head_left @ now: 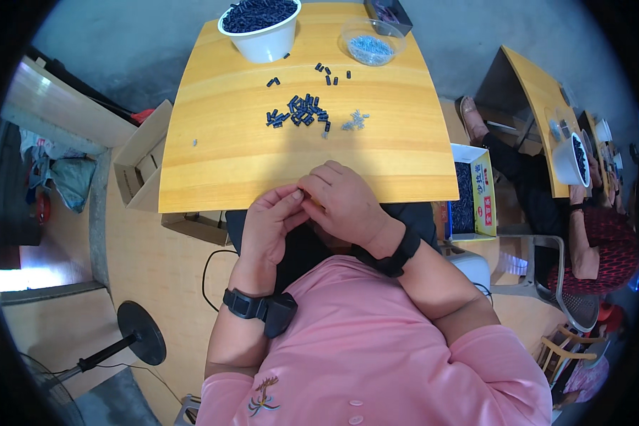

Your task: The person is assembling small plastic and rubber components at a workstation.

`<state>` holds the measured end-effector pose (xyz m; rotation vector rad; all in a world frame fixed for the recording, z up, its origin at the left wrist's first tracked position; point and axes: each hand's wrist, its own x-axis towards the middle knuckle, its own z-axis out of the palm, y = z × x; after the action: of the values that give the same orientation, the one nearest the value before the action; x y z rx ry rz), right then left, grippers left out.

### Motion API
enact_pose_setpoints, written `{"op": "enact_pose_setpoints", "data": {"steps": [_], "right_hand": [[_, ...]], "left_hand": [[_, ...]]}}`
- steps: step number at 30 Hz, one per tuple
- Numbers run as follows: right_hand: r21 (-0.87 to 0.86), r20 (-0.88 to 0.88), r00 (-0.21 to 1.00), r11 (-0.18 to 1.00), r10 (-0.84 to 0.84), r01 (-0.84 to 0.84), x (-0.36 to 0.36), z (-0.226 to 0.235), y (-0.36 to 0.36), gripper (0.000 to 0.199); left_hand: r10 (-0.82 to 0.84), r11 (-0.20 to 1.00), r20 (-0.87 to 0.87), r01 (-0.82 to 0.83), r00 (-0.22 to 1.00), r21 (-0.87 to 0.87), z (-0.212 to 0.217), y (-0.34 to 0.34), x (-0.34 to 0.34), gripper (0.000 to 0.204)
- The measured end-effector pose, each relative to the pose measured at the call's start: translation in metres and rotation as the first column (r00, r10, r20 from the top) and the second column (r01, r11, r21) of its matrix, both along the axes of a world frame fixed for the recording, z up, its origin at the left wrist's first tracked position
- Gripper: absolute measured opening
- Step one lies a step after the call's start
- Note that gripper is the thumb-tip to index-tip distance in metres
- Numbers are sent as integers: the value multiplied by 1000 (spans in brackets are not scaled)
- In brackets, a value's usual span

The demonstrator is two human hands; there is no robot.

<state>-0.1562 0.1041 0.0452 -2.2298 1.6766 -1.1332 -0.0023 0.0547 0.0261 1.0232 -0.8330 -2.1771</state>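
The left hand and the right hand meet at the near edge of the table. The left thumb and forefinger are pinched together on a small dark piece that barely shows between them. The right hand curls over from the right, its fingertips mostly hidden by its own back, so I cannot tell how tightly they close or whether they grip the piece too. Which way that piece points cannot be made out.

Farther away, short black tubes lie in a heap, their long axes running in many directions; a loose tube at the far right points near to far. Small clear pieces lie right of the heap. A white bowl of black pieces stands at the far left.
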Motion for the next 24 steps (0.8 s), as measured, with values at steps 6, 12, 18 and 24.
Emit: {"op": "enact_pose_setpoints", "data": {"steps": [6, 12, 18, 24], "right_hand": [[-9, 25, 1000, 1000, 0, 0, 0, 1, -1, 19], [61, 68, 998, 998, -11, 7, -6, 2, -4, 20], [156, -64, 979, 967, -193, 201, -51, 2, -10, 12], [213, -179, 926, 906, -332, 366, -77, 10, -34, 11]], "left_hand": [[-28, 999, 1, 28, 1000, 26, 4, 0, 2, 20], [14, 1000, 42, -15, 999, 8, -1, -3, 2, 16], [91, 993, 12, -90, 996, -77, 4, -24, 3, 17], [159, 983, -37, -161, 987, -82, -4, -39, -3, 17]]}}
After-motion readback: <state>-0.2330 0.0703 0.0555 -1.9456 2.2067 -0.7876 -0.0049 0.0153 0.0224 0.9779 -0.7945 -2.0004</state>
